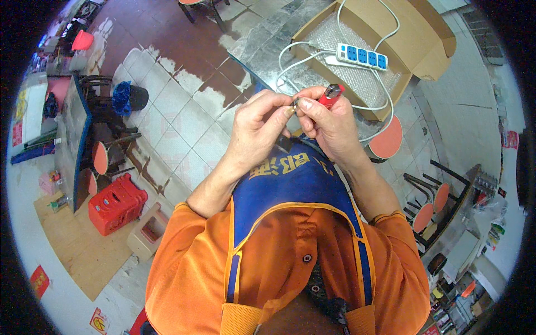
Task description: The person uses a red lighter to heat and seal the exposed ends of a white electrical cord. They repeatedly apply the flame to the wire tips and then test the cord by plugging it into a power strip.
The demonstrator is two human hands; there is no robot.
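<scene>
Both my hands meet in front of the blue apron, their fingertips nearly touching. My left hand (258, 127) is closed in a pinch on a small dark and brass-coloured piece (294, 107), too small to name. From the top of my right hand (330, 127) sticks a red lighter (330, 97) with a dark metal end. The right fingers are curled around it, and the right thumb and forefinger also press at the small piece. Beyond them lies a white power strip (363, 57) with blue sockets, its white cable looping beside my right hand.
An open cardboard box (385, 106) lined with bubble wrap (335, 36) holds the power strip on a grey tabletop (268, 47). Round orange stools (386, 137) stand at the right. To the left are a red plastic case (117, 204), a black bucket (138, 98) and a tilted table (78, 139).
</scene>
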